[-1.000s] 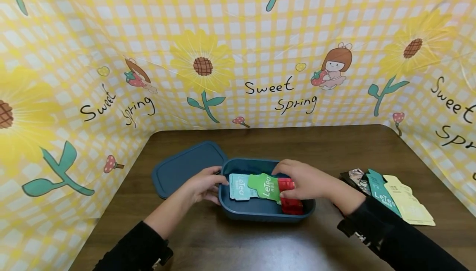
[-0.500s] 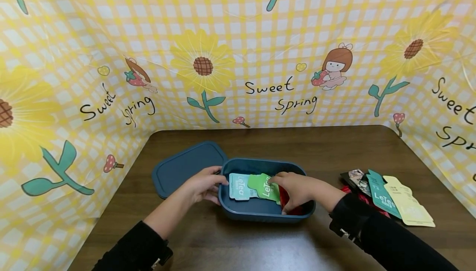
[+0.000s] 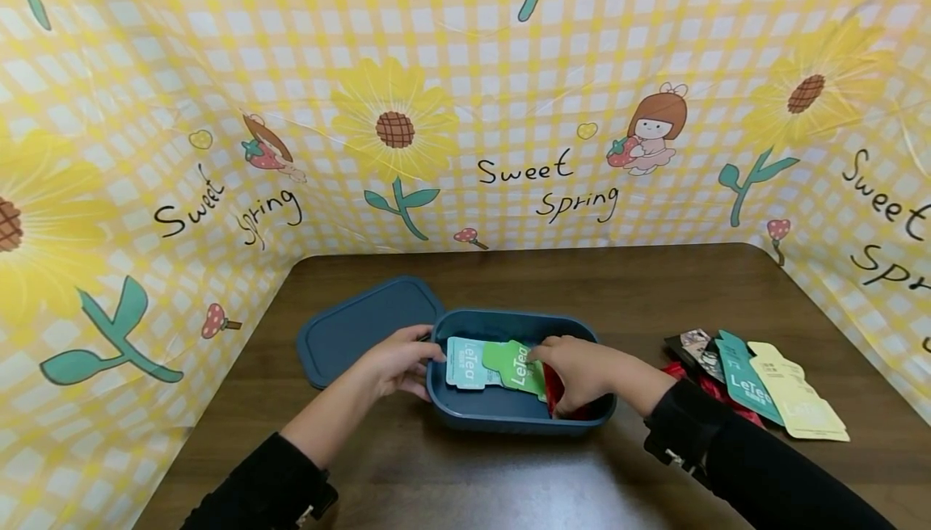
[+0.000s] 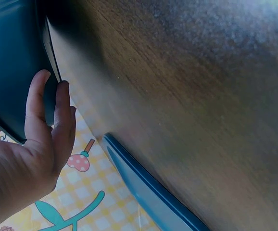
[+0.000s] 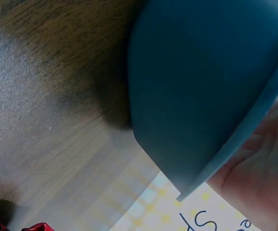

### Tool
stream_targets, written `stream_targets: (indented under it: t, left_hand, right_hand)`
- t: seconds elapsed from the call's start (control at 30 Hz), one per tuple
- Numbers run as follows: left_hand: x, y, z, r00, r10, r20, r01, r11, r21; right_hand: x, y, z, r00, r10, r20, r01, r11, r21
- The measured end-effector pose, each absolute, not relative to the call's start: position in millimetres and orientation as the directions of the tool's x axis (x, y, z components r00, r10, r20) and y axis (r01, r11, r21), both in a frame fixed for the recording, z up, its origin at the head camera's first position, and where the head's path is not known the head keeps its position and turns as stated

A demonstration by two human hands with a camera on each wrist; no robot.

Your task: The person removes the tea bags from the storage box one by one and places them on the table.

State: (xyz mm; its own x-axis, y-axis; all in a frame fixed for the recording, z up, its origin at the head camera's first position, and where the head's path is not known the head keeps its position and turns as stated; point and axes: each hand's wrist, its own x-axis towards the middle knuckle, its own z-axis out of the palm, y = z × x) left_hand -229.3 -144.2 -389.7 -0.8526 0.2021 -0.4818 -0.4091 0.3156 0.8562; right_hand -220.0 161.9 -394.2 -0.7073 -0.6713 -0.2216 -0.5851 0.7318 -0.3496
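Note:
A dark blue lunch box [image 3: 509, 425] stands without its lid on the table. My left hand [image 3: 400, 362] grips its left end, thumb over the rim; in the left wrist view the fingers [image 4: 35, 103] lie against the outer wall. Reaching into the right end, my right hand [image 3: 578, 368] holds a red packet [image 3: 553, 391], mostly hidden under the palm. Beside it in the box lie a green LeTea packet [image 3: 512, 364] and a light blue one [image 3: 464, 363], overlapping. From the right wrist, the box wall [image 5: 196, 91] hides the fingertips.
The blue lid [image 3: 371, 324] lies flat behind the left hand. To the right are a black packet [image 3: 687, 350], red packets [image 3: 727, 402], a teal packet [image 3: 745, 376] and pale yellow packets [image 3: 793, 389]. A yellow checked cloth [image 3: 451, 110] rises behind the wooden table [image 3: 465, 481].
My right hand has moved down and closer over the red packet, covering most of it. Moving the right forearm uncovered red packets on the table. The left hand has stayed still.

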Motion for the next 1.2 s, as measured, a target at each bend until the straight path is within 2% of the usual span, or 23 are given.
stream_targets:
  t: [0.3, 0.5, 0.8, 1.0, 1.2]
  left_hand:
    - [-228.6, -143.7, -390.3, -0.853, 0.205, -0.481, -0.408, 0.315, 0.857]
    - [-228.2, -143.6, -390.1, -0.848, 0.213, -0.486, -0.411, 0.314, 0.856]
    - [-229.1, -143.7, -390.0, -0.851, 0.213, -0.479, -0.402, 0.322, 0.857]
    - [-229.7, -143.4, -391.3, -0.850, 0.214, -0.482, -0.407, 0.316, 0.857]
    - [-230.3, -143.1, -392.6, -0.849, 0.212, -0.484, -0.410, 0.314, 0.856]
  right_hand:
    - [-220.9, 171.2, -387.0, -0.707, -0.694, -0.138, -0.609, 0.696, -0.381]
    - [-215.4, 188.8, -361.4, -0.733, -0.677, -0.063, -0.595, 0.683, -0.424]
    - [-207.2, 251.8, -328.9, -0.801, -0.596, 0.064, -0.577, 0.738, -0.350]
    - [-205.2, 302.5, -340.6, -0.865, -0.501, 0.027, -0.484, 0.820, -0.306]
    - [-200.6, 345.7, -359.1, -0.899, -0.436, -0.036, -0.409, 0.868, -0.281]
